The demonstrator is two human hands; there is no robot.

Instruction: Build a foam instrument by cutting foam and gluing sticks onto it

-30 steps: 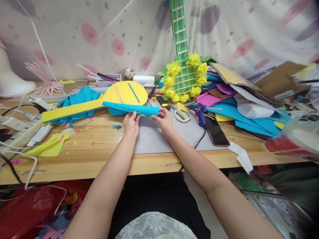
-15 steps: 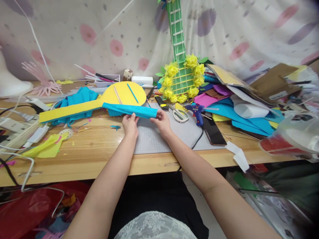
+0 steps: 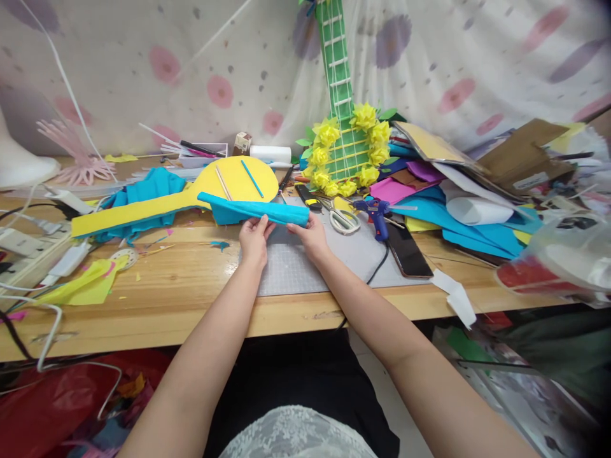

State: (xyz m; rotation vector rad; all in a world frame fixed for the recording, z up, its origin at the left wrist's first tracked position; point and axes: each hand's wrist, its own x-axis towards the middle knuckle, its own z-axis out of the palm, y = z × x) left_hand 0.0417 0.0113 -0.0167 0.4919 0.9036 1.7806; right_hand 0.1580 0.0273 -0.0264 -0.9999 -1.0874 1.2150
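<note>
Both my hands hold a long folded strip of blue crepe paper (image 3: 255, 210) above the grey cutting mat (image 3: 291, 267). My left hand (image 3: 255, 238) pinches its lower edge near the middle, thumb on top. At the strip's right end, my right hand (image 3: 310, 234) is closed on the paper. Just behind the strip lies a yellow guitar-shaped cutout (image 3: 200, 178) with a long neck pointing left. Two thin sticks, one pinkish and one blue stick (image 3: 252, 179), rest on its round body. Crumpled blue paper (image 3: 143, 194) sits by the neck.
A green paper guitar (image 3: 341, 95) with yellow flowers leans at the back. Scissors (image 3: 344, 221), a blue glue gun (image 3: 377, 216) and a phone (image 3: 408, 251) lie right of my hands. Farther right are piled papers and a clear plastic container (image 3: 563, 261). Chargers and cables (image 3: 52, 248) crowd the left.
The blue paper strip has shifted slightly to the right, and its lower flap hangs more open at the left. Both hands keep their hold; the view has moved a little.
</note>
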